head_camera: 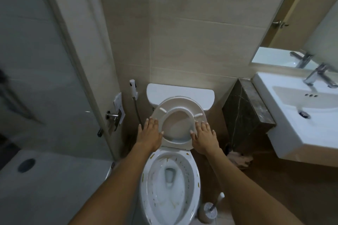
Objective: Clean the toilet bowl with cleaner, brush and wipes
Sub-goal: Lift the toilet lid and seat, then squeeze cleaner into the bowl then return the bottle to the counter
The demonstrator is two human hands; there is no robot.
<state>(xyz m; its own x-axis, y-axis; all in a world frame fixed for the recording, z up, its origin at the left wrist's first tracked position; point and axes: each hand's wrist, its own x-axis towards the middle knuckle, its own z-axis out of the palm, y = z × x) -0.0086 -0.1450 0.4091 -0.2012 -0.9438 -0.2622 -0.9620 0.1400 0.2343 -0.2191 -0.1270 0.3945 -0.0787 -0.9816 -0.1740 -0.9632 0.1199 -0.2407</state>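
At the far left stands a glass shower door (45,71) with a metal handle (112,115) at its edge, and a round floor drain (26,165) sits in the shower floor below it. Just right of the door, a white bidet sprayer (133,85) hangs on the tiled wall (182,32), its hose dropping behind the toilet.

The left hand (150,133) lies flat against the left side of the raised toilet seat (180,113), fingers (151,122) straight and close together, pressing on the seat rather than curling round it. The seat is tilted up towards the white cistern (180,93) behind it, its underside and small bumpers showing. The right hand (204,137) presses the seat's right side in the same way, fingers (201,127) spread and straight, thumb touching the inner edge of the ring.

Below the hands, in the middle of the view, the toilet bowl (170,175) is open. Its rim and inner wall carry brown and yellowish smears and specks, and water stands at the bottom.

To the right of the bowl, on the floor, a toilet brush (213,206) stands in its holder, handle leaning up and to the right. Further back, crumpled cloth (239,159) lies on the floor beside a dark marble ledge (247,113). At the far right a white basin (301,115) with a chrome tap (318,76) hangs from the wall beneath a mirror (292,23).
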